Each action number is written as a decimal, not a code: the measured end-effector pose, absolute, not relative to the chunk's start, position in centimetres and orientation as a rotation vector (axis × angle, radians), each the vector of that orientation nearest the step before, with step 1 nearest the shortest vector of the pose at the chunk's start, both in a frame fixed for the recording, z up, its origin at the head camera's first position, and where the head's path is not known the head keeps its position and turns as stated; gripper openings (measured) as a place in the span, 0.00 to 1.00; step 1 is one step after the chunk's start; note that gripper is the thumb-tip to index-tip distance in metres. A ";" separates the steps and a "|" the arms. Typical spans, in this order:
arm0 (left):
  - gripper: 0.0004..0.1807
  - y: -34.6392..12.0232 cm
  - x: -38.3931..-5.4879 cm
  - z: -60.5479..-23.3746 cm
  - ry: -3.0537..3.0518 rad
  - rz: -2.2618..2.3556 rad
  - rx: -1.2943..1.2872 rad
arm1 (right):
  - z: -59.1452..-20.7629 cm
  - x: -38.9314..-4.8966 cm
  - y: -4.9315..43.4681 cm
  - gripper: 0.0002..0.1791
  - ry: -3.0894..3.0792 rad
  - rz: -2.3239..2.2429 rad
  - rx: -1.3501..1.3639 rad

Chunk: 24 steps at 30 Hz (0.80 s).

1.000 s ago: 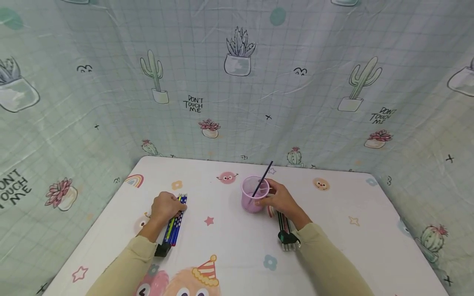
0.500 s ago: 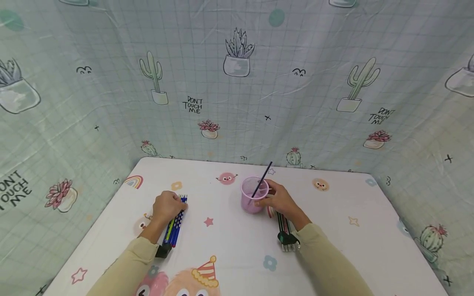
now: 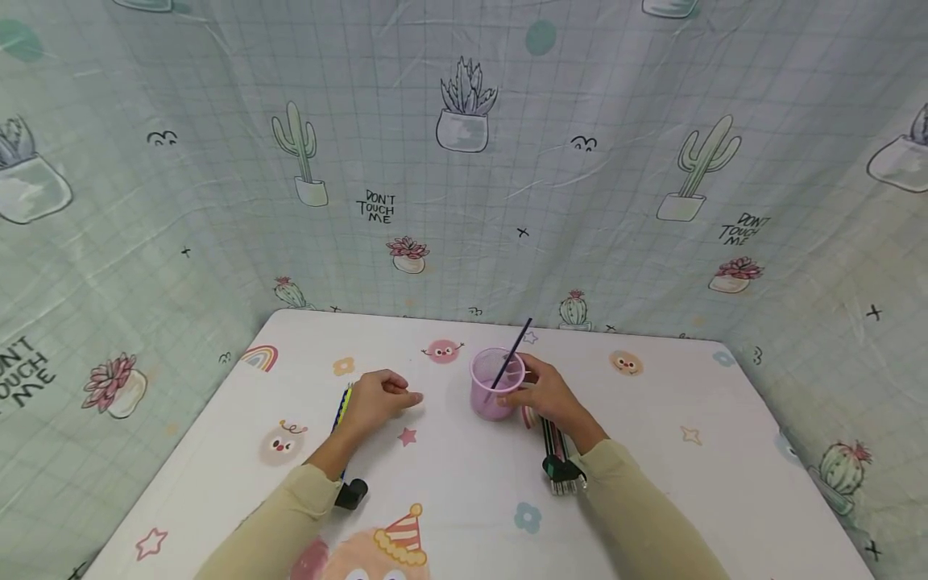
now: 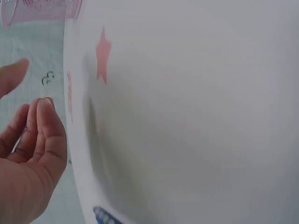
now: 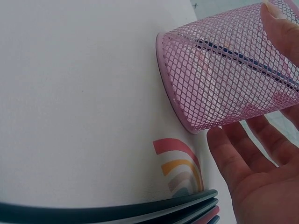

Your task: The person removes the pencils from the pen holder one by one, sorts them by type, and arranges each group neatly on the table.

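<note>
My left hand (image 3: 377, 403) hovers over the table with fingers loosely bent and nothing between them. In the left wrist view its thumb stands apart from the fingertips (image 4: 46, 105). Blue and yellow pencils (image 3: 341, 409) lie beside it, largely hidden under the hand and forearm. A dotted blue pencil end (image 4: 105, 215) shows at the lower edge of the left wrist view. My right hand (image 3: 547, 395) holds the side of a pink mesh pencil cup (image 5: 224, 70), thumb on one side, fingers on the other. One dark blue pencil (image 3: 513, 350) leans inside the cup.
Dark green and black pencils (image 5: 140, 215), one reddish, lie together on the table under my right wrist. The white table (image 3: 449, 467) has printed cartoon shapes. A patterned cloth (image 3: 464, 217) hangs behind it and at both sides.
My left hand has left the pencils and moved right, toward the cup, with its fingers loosened. The right hand and the cup stay as they were.
</note>
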<state>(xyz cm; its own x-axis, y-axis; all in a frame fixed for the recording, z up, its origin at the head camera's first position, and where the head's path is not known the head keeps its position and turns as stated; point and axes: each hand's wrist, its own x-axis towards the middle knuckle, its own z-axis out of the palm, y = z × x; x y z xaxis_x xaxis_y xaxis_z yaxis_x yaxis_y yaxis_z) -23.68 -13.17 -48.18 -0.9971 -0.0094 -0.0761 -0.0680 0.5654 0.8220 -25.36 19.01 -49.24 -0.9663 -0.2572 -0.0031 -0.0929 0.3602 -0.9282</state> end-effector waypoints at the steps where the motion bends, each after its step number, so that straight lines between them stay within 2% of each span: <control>1: 0.20 -12.6 -23.7 -48.1 2.696 1.463 -0.042 | -49.2 -25.4 19.0 0.44 2.465 -1.667 -0.309; 8: 0.36 -8.6 -23.5 -48.4 2.496 1.675 0.162 | -49.1 -25.4 19.0 0.43 2.470 -1.660 -0.295; 16: 0.43 -5.4 -23.6 -48.3 2.463 1.747 0.243 | -49.0 -25.3 18.7 0.43 2.475 -1.650 -0.306; 24: 0.55 -3.0 -24.2 -48.1 2.427 1.764 0.413 | -48.9 -25.2 18.8 0.42 2.494 -1.626 -0.300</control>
<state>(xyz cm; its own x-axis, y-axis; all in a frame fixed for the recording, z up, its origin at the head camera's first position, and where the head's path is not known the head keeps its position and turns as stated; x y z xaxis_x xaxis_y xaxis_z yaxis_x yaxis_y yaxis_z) -24.23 -3.00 -48.14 -0.9565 0.2838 0.0675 0.1519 0.2867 0.9459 -25.21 18.84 -48.86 -0.9689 -0.2469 -0.0154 -0.0855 0.3927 -0.9157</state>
